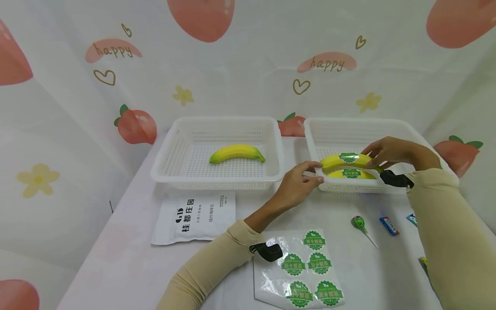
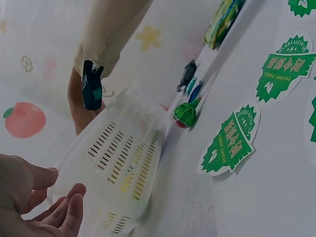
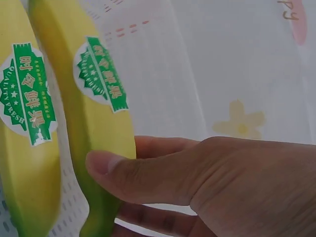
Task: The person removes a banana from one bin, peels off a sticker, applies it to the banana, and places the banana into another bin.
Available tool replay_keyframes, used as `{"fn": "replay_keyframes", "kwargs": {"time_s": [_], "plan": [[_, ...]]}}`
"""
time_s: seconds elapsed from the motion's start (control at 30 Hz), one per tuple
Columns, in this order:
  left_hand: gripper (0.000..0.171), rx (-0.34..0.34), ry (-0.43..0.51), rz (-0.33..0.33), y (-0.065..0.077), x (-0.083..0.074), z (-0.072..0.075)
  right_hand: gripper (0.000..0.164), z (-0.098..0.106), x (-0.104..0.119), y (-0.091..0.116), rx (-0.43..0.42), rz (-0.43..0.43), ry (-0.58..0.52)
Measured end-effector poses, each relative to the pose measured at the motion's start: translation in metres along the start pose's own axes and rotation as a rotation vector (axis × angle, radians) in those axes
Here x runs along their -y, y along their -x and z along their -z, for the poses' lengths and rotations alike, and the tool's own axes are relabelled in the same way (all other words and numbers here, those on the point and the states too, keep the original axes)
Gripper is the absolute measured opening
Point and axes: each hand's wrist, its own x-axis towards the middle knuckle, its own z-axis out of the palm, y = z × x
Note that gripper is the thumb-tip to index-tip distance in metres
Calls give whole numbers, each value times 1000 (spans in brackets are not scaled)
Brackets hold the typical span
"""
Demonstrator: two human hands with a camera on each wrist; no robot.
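Note:
My right hand (image 1: 401, 153) pinches the green stem end of a stickered banana (image 1: 329, 162) at the right basket (image 1: 360, 186). In the right wrist view, the thumb lies on this banana (image 3: 111, 133), with fingers behind it. A second stickered banana (image 3: 29, 182) lies alongside in the basket. My left hand (image 1: 296, 185) is at the basket's front left corner, fingertips close to the held banana's other end. The left wrist view shows the left hand (image 2: 37, 202) with thumb and fingers apart beside the perforated basket wall (image 2: 123, 153); whether they touch it is unclear.
A left basket (image 1: 217, 183) holds one banana (image 1: 236, 153) without a visible sticker. In front are a white coffee pouch (image 1: 193, 217) and a sheet of green round stickers (image 1: 271, 280). A green lollipop (image 1: 359, 224) and a blue-wrapped sweet (image 1: 389, 226) lie at right.

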Motion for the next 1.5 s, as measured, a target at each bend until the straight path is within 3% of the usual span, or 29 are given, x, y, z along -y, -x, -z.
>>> {"fn": "replay_keyframes", "kwargs": {"time_s": [0.13,0.3,0.47,0.8,1.07,1.3,1.5], "plan": [[41,0,-12,-3,1,1,0,63,-4,4,-3,35,-23,19],[42,2,-13,1,1,1,-1,67,-9,2,-3,84,-57,-40],[43,4,-13,-1,2,2,0,71,-12,1,-1,86,-40,-59],[43,-1,-22,-12,2,4,0,58,-24,27,25,-144,149,122],[43,2,-27,-14,2,4,1,52,-72,43,56,-372,233,143],[43,2,-38,-16,1,5,0,54,-116,45,70,-464,282,82],[46,13,-59,-13,1,5,0,51,-136,41,68,-564,325,154]]}}
